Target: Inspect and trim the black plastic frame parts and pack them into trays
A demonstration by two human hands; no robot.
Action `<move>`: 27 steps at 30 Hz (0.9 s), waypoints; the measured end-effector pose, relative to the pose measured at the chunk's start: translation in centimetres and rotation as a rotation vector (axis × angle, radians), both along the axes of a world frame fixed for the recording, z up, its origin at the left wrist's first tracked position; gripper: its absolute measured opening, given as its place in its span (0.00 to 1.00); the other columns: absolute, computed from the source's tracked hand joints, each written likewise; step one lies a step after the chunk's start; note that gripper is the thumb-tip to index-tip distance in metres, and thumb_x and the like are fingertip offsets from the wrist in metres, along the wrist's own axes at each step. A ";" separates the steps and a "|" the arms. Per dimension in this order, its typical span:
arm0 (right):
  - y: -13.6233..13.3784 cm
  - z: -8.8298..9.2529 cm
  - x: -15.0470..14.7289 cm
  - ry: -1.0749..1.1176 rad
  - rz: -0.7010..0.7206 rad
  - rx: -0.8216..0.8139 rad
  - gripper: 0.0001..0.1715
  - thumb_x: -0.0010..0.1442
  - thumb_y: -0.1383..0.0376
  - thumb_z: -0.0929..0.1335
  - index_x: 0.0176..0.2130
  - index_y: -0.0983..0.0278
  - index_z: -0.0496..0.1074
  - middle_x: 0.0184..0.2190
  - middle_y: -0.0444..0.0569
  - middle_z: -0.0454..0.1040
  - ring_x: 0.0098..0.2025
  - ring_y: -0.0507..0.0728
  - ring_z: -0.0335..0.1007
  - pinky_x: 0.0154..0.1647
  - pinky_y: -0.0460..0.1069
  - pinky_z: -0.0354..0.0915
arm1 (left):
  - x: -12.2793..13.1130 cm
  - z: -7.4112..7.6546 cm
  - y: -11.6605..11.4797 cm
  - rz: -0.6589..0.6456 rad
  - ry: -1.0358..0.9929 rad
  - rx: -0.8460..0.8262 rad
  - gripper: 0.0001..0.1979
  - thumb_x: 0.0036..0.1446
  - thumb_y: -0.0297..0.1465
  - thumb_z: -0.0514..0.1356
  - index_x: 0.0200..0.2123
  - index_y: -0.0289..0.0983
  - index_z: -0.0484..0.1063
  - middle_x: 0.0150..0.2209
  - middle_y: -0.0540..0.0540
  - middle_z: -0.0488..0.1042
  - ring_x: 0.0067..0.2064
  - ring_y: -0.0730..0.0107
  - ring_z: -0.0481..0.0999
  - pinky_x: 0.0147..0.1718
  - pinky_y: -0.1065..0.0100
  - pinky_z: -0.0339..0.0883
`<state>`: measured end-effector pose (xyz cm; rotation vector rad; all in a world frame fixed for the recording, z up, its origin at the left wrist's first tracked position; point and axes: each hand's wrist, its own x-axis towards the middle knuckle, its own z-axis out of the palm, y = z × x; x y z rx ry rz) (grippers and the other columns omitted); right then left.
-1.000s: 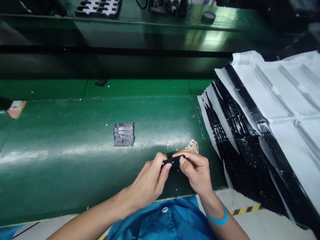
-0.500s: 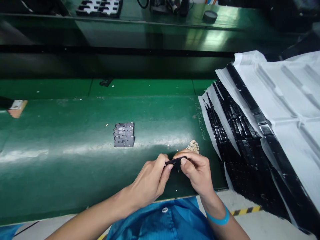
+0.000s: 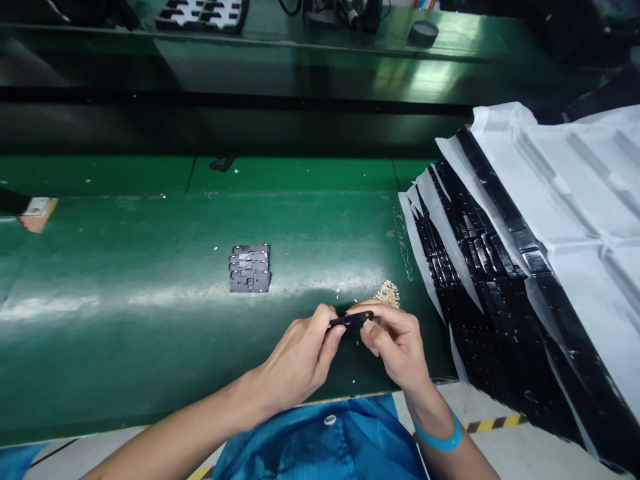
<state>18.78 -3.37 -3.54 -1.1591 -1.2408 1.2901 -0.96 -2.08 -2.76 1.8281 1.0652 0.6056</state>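
Observation:
A small flat black plastic part (image 3: 350, 321) is held nearly edge-on between my two hands, just above the green bench. My left hand (image 3: 305, 350) pinches its left end between thumb and fingers. At its right end, my right hand (image 3: 397, 340) is closed on it, thumb below and fingers behind. A tiny yellowish spot shows on the part by the right thumb. Beyond my right hand lies a small heap of tiny beige pieces (image 3: 388, 294), with a few scattered loose. Left of my hands, several similar black plastic parts (image 3: 249, 269) lie overlapped in a row.
Stacked black trays (image 3: 500, 293) with white sheets (image 3: 580, 180) between them lean over the bench's right side. One black piece (image 3: 222, 163) lies at the back of the green bench (image 3: 125, 360). A raised shelf (image 3: 280, 57) carries a tray (image 3: 203, 15) and a round black object (image 3: 423, 33).
The black part has tilted slightly in my hands, and a yellowish spot now shows at its right end. My hands have barely moved; the view has shifted a little.

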 end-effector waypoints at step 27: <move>-0.3 1.0 -0.6 -0.382 0.160 0.218 0.15 0.75 0.68 0.66 0.34 0.61 0.73 0.26 0.44 0.71 0.27 0.53 0.70 0.29 0.48 0.63 | -1.2 -0.8 0.6 0.113 -0.287 -0.120 0.18 0.77 0.39 0.43 0.34 0.40 0.61 0.27 0.53 0.60 0.26 0.70 0.59 0.29 0.65 0.54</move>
